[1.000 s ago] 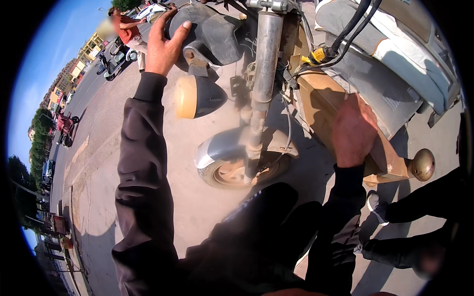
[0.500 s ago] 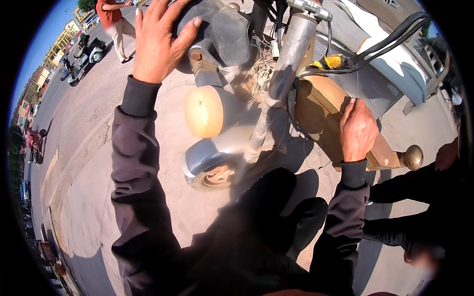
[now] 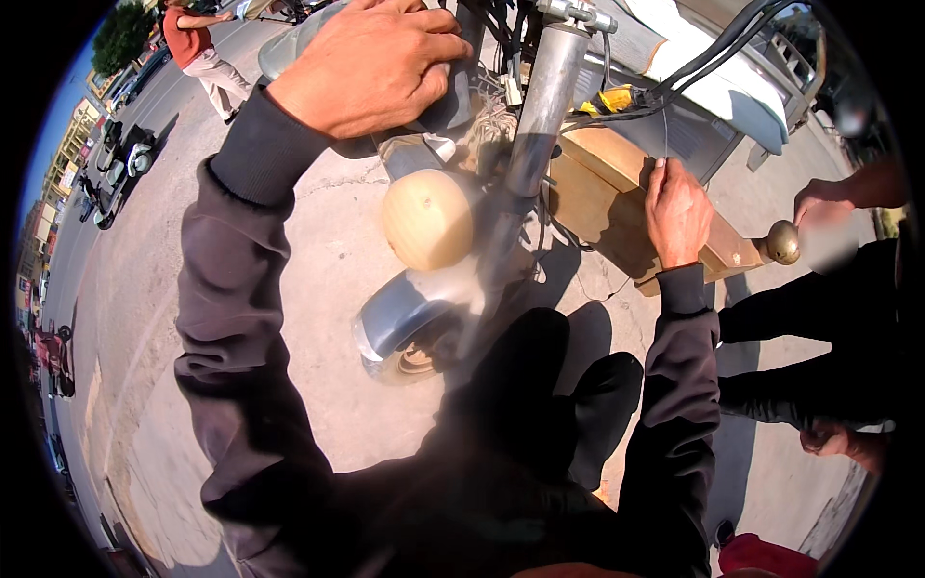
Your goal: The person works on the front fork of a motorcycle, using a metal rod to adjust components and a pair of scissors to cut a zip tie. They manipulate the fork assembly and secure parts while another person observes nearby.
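Observation:
My left hand (image 3: 381,72) lies over a dark plastic cover (image 3: 453,106) at the front of a partly stripped three-wheeler or scooter. Its fingers are bent inward; what lies under them is hidden. My right hand (image 3: 679,217) pinches a thin wire (image 3: 665,133) between thumb and fingertip, and the wire runs upward from it. Beside that hand is a tan box-like body panel (image 3: 602,183). Between my hands slants a bare metal steering tube (image 3: 547,106), with tangled wiring (image 3: 491,135) at its left. A round yellowish lamp (image 3: 429,220) hangs below the cover, above a blue-grey mudguard (image 3: 405,313).
Thick black cables (image 3: 713,58) and a yellow-wrapped connector (image 3: 614,99) cross above my right hand. A brass-coloured knob (image 3: 782,243) sticks out at the panel's end, near another person's hand (image 3: 829,197). A person in red (image 3: 188,39) stands far left; parked scooters (image 3: 125,169) line the road.
My left hand has gone from spread fingers to bent ones, shifting right over the cover. My right hand keeps its pinch on the wire. At right, another person's hand has come up beside the knob.

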Tool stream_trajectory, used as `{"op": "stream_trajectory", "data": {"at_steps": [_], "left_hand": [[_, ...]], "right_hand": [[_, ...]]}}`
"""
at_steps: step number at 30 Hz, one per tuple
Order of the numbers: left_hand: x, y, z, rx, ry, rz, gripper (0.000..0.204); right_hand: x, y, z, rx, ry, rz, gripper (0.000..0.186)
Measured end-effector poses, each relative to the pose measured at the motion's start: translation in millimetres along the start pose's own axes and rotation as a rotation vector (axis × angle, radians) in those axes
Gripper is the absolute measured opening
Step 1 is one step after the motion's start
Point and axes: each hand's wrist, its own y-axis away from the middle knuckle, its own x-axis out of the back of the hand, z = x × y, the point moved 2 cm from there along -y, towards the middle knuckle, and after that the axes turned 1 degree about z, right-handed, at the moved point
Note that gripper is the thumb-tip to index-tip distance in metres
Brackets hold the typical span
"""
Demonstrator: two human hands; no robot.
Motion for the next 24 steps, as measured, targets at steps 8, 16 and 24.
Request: {"op": "stream_trajectory", "data": {"at_steps": [8, 16, 24], "left_hand": [[-25, -10, 11, -0.249, 0.095, -0.108, 0.030], [-53, -35, 25, -0.014, 0.117, -0.186, 0.020], [-48, -53, 25, 0.065, 0.123, -0.347, 0.023]], "right_hand": [[2, 1, 8, -0.053, -0.127, 0.032, 0.026], [27, 59, -46, -0.382, -1.230, 0.026, 0.027], [20, 19, -101, -0.427, -1.553, -0.269, 0.026]]}}
